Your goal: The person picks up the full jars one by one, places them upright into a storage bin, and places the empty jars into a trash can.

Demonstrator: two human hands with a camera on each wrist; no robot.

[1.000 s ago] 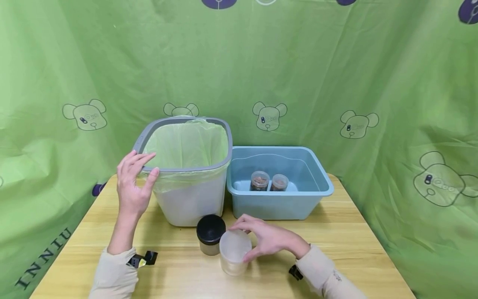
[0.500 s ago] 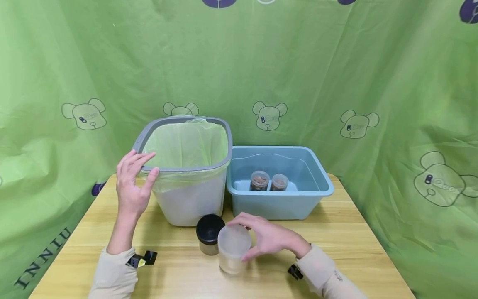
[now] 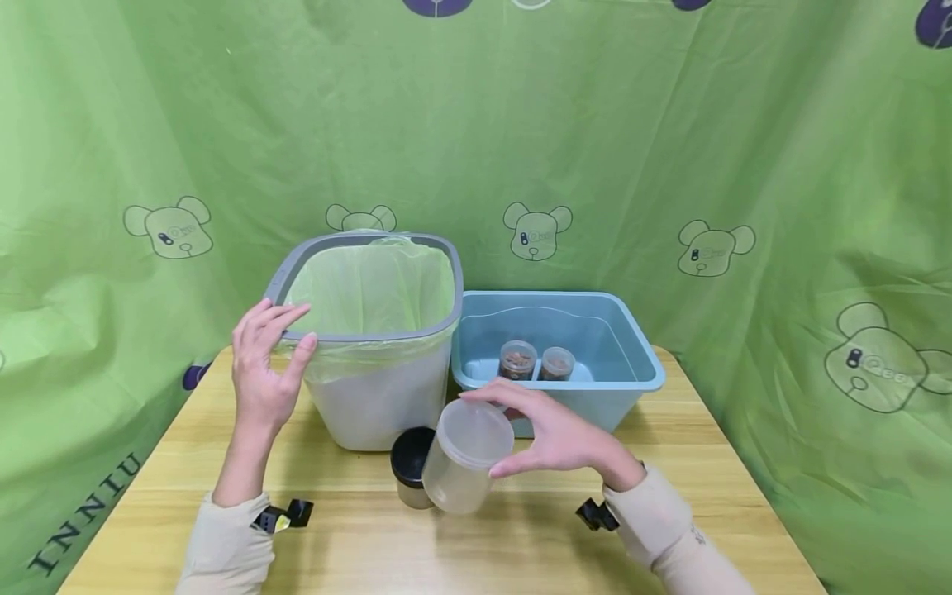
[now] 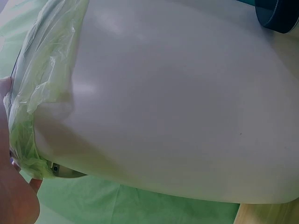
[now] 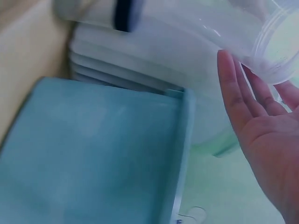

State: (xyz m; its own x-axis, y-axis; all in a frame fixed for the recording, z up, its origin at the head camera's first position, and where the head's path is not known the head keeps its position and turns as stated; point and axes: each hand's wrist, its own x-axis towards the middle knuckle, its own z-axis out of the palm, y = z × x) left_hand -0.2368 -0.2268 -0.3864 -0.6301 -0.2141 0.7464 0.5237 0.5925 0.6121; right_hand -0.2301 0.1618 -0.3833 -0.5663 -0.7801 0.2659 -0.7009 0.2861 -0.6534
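My right hand [image 3: 554, 434] grips a clear plastic jar [image 3: 455, 481] by its upper part, thumb on the near side and fingers on the far side. The jar is tilted and lifted off the table, its frosted round top facing up and right. In the right wrist view the fingers [image 5: 229, 79] lie along the jar. Just behind and left of it stands a smaller jar with a black lid [image 3: 411, 454], partly covered. My left hand [image 3: 266, 372] holds the grey rim of the trash bin [image 3: 379, 405] at its near left corner, over the green liner bag [image 4: 46, 79].
A light blue tub [image 3: 550, 409] stands right of the bin, with two small clear jars [image 3: 518, 361] of brownish contents inside. The wooden table [image 3: 357, 545] extends in front. A green curtain [image 3: 595, 124] hangs behind and at both sides.
My right hand has raised the clear jar off the table and tilted it, moving up and toward the bin and tub. My left hand stays on the bin rim.
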